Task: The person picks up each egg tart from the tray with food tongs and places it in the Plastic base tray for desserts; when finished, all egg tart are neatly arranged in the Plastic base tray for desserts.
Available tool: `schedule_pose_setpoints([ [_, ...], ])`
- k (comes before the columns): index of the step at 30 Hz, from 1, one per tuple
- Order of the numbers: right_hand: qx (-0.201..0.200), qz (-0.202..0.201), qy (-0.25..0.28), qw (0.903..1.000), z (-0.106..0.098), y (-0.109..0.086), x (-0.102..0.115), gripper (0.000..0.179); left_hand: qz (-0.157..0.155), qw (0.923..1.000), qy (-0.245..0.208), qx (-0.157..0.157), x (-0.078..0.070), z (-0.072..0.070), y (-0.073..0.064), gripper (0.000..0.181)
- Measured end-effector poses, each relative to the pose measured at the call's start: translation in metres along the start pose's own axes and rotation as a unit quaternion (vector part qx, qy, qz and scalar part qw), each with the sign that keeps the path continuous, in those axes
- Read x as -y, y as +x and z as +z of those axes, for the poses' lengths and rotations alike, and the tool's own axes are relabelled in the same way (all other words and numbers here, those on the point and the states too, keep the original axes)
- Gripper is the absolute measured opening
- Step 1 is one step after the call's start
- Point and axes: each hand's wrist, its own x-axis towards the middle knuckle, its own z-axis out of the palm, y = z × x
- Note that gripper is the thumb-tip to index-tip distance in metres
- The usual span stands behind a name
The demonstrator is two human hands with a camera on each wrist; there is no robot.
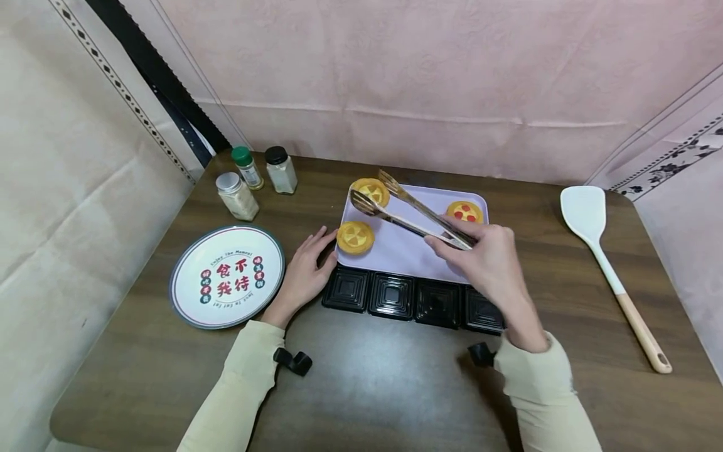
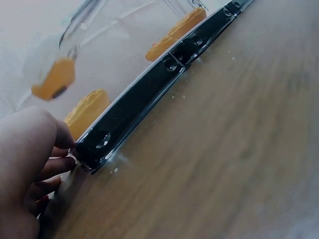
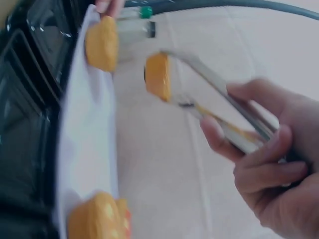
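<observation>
Four tarts, one lilac tray. Held tart: raised above the tray's far-left corner, pinched in metal tongs — seemingly to keep fingers off it. Right hand: curled around the tongs, presumably squeezing against slippage. Left hand: fingers loosely extended, touching the tray's left end — probably steadying. Also: yellow tart, near-left on the tray; red-dotted tart and neighbouring tart, its right end; black pan, along its near edge.
</observation>
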Motion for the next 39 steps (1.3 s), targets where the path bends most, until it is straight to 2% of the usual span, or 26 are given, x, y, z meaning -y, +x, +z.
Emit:
schedule_pose_setpoints([
  [4, 0.036, -0.002, 0.023, 0.9991, -0.022, -0.018, -0.005, 0.039, 0.002, 1.0000, -0.005, 0.001, -0.001, -0.001, 0.002, 0.046],
  [7, 0.075, -0.010, 0.045, 0.9961, -0.029, -0.031, -0.008, 0.036, 0.007, 0.9999, -0.012, -0.003, 0.000, -0.001, 0.003, 0.045],
  [14, 0.155, -0.074, 0.087, 0.9812, -0.023, -0.041, -0.005, 0.040, 0.016, 0.9993, -0.029, -0.018, 0.005, -0.003, 0.004, 0.041],
  [19, 0.204, -0.081, 0.099, 0.9706, -0.018, -0.043, -0.004, 0.039, 0.018, 0.9992, -0.034, -0.014, 0.004, -0.003, 0.005, 0.041],
  [27, 0.211, -0.092, 0.104, 0.9676, -0.008, -0.044, -0.025, 0.043, 0.019, 0.9989, -0.041, -0.013, 0.002, -0.002, 0.006, 0.041],
  [39, 0.217, -0.096, 0.100, 0.9662, -0.007, -0.045, -0.027, 0.042, 0.011, 0.9987, -0.049, -0.013, 0.001, -0.001, 0.002, 0.040],
])
